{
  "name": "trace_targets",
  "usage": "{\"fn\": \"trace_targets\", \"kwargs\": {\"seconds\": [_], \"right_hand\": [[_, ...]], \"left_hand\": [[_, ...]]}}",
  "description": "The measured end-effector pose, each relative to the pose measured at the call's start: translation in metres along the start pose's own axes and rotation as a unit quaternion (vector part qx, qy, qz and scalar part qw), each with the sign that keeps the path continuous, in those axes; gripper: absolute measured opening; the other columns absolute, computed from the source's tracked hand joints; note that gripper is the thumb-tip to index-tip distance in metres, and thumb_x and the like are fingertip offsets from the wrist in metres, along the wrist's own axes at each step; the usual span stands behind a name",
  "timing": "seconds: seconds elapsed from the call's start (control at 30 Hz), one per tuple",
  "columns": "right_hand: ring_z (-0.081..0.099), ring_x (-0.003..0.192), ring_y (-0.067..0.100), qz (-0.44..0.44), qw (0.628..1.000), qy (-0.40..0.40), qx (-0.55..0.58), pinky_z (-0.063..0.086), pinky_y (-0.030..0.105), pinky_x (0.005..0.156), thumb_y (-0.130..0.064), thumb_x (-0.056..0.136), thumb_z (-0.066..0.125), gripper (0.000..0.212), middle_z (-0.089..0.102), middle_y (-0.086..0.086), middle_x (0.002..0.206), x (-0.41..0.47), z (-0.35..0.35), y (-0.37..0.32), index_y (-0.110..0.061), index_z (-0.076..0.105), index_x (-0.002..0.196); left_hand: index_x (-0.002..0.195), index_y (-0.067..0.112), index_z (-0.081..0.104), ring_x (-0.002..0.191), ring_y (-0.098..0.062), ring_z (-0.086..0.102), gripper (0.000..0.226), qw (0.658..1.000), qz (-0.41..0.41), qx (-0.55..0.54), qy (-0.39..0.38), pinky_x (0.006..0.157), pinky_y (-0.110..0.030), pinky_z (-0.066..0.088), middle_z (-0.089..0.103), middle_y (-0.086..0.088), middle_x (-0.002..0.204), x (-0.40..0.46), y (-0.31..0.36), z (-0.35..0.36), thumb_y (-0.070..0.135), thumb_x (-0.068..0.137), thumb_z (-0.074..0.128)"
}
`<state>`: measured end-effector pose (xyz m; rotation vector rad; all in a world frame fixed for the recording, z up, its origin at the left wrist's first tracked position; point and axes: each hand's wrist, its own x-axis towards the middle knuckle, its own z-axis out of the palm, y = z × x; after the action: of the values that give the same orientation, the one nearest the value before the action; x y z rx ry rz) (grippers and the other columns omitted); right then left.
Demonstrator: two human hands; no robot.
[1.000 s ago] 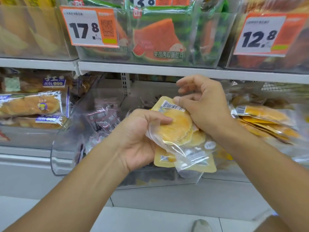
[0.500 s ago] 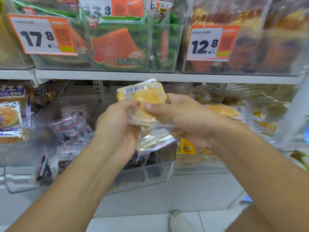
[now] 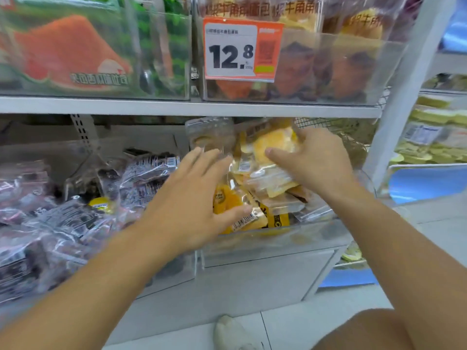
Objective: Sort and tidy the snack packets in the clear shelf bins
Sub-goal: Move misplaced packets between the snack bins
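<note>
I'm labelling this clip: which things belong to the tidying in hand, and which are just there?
In the job:
left hand
right hand
yellow snack packets
clear bin

Just there:
dark packets
price tag
watermelon packs

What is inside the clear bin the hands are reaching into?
The clear bin holds a loose pile of yellow snack packets. The left hand and right hand cover some; lower layers are hidden.
</note>
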<state>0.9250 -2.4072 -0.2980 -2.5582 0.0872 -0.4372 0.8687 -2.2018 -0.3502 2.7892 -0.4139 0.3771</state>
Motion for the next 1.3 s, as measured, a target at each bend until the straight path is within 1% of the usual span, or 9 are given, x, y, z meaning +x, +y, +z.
{"fn": "trace_targets", "kwargs": {"seconds": [0.2,0.53,0.63,0.73,0.8,0.9,1.07,1.17,1.3], "right_hand": [[0.044,0.119,0.033,-0.067,0.981,0.019,-0.182,0.042,0.044,0.091,-0.077,0.086,0.044,0.083,0.049,0.013,0.129,0.007,0.042,-0.015,-0.005,0.051,0.127],[0.014,0.151,0.025,-0.172,0.972,-0.077,-0.142,0.023,0.057,0.118,-0.077,0.086,0.043,0.089,0.019,0.002,0.163,-0.017,0.016,0.000,-0.025,0.025,0.155],[0.032,0.145,0.020,-0.246,0.960,-0.019,-0.135,0.029,0.050,0.118,-0.063,0.093,0.050,0.068,0.038,0.000,0.156,-0.032,0.008,-0.013,-0.024,0.044,0.148],[0.064,0.105,0.016,-0.373,0.927,0.039,-0.005,0.052,0.041,0.093,-0.045,0.094,0.059,0.033,0.072,-0.004,0.111,-0.049,0.012,-0.040,-0.021,0.074,0.111],[0.067,0.090,0.012,-0.428,0.900,-0.015,0.085,0.054,0.036,0.080,-0.039,0.092,0.061,0.025,0.074,-0.007,0.095,-0.062,0.026,-0.064,-0.021,0.076,0.100],[0.066,0.097,0.007,-0.460,0.875,-0.087,0.120,0.055,0.032,0.085,-0.037,0.093,0.063,0.028,0.074,-0.009,0.106,-0.076,0.055,-0.106,-0.022,0.073,0.114],[0.065,0.099,0.017,-0.486,0.848,-0.200,0.062,0.051,0.038,0.088,-0.021,0.095,0.063,0.019,0.074,-0.003,0.104,-0.073,0.106,-0.181,-0.021,0.075,0.110],[0.064,0.102,0.021,-0.502,0.814,-0.275,-0.096,0.052,0.040,0.089,-0.015,0.097,0.058,0.022,0.072,-0.001,0.109,-0.060,0.148,-0.214,-0.022,0.074,0.110],[0.064,0.097,0.031,-0.457,0.769,-0.317,-0.316,0.057,0.048,0.080,-0.014,0.095,0.055,0.017,0.066,0.007,0.106,-0.033,0.198,-0.224,-0.017,0.065,0.110]], "left_hand": [[0.160,0.029,-0.006,0.150,-0.018,-0.029,0.093,0.998,-0.005,0.065,0.016,0.119,-0.032,-0.012,-0.017,0.011,0.166,0.000,0.002,0.013,0.078,0.087,0.023],[0.161,0.030,-0.002,0.149,-0.013,-0.029,0.091,0.999,0.019,0.017,0.029,0.122,-0.034,-0.005,-0.019,0.011,0.166,0.004,-0.005,0.018,0.075,0.089,0.032],[0.159,0.030,0.017,0.154,-0.012,-0.009,0.081,0.997,0.043,-0.022,0.051,0.124,-0.033,0.006,0.000,0.010,0.168,-0.001,-0.014,0.007,0.066,0.093,0.044],[0.142,0.027,0.052,0.134,-0.014,0.046,0.050,0.990,0.075,-0.025,0.116,0.109,-0.038,0.044,0.052,0.007,0.146,-0.018,-0.029,-0.017,0.049,0.097,0.055],[0.123,0.023,0.066,0.104,-0.012,0.065,0.033,0.980,0.068,-0.025,0.187,0.087,-0.038,0.055,0.070,0.008,0.115,-0.035,-0.047,-0.039,0.038,0.094,0.060],[0.109,0.018,0.072,0.086,-0.013,0.068,0.023,0.961,-0.048,-0.034,0.269,0.081,-0.036,0.057,0.073,0.006,0.095,-0.073,-0.103,-0.073,0.024,0.090,0.061],[0.128,0.020,0.066,0.109,-0.018,0.064,0.043,0.957,-0.276,-0.003,0.088,0.096,-0.029,0.047,0.069,0.001,0.125,-0.138,-0.182,-0.088,0.040,0.090,0.070],[0.144,0.021,0.052,0.133,-0.020,0.049,0.071,0.970,-0.239,0.027,-0.014,0.106,-0.032,0.041,0.056,-0.001,0.143,-0.149,-0.191,-0.074,0.064,0.088,0.060],[0.149,0.023,0.045,0.145,-0.020,0.031,0.084,0.976,-0.204,0.065,-0.023,0.114,-0.045,0.036,0.041,0.002,0.155,-0.143,-0.197,-0.065,0.076,0.084,0.045]]}}
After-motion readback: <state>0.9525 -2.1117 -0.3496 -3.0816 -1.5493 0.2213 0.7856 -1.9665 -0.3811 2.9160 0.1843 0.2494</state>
